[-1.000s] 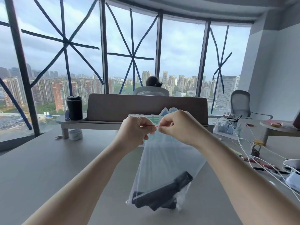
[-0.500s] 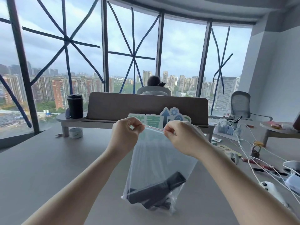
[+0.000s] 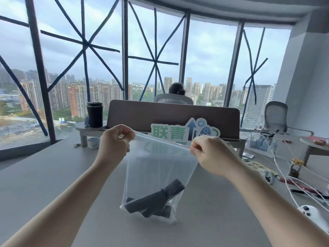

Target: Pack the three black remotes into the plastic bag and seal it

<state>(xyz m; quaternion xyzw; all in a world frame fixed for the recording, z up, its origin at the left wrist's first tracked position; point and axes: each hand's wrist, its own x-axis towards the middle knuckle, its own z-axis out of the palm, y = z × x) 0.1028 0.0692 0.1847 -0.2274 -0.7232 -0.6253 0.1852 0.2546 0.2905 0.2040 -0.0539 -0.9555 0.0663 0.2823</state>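
- A wide grey desk (image 3: 44, 179) fills the near ground; taped windows (image 3: 85, 50) show a city beyond.
- The left hand (image 3: 114, 141) and right hand (image 3: 211, 154) each pinch a top corner of the plastic bag (image 3: 156, 166) — held above the desk.
- Black remotes (image 3: 156, 200) lie in the bag's bottom.
- White cables (image 3: 284, 157) clutter the right side; a black cup (image 3: 94, 114) stands far left.

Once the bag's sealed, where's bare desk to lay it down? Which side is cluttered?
Bare desk runs on the left, from the left hand out to the tape roll and black tumbler; also under the plastic bag. Crowded: beyond the right hand, with white cables, a small jar and a white controller.
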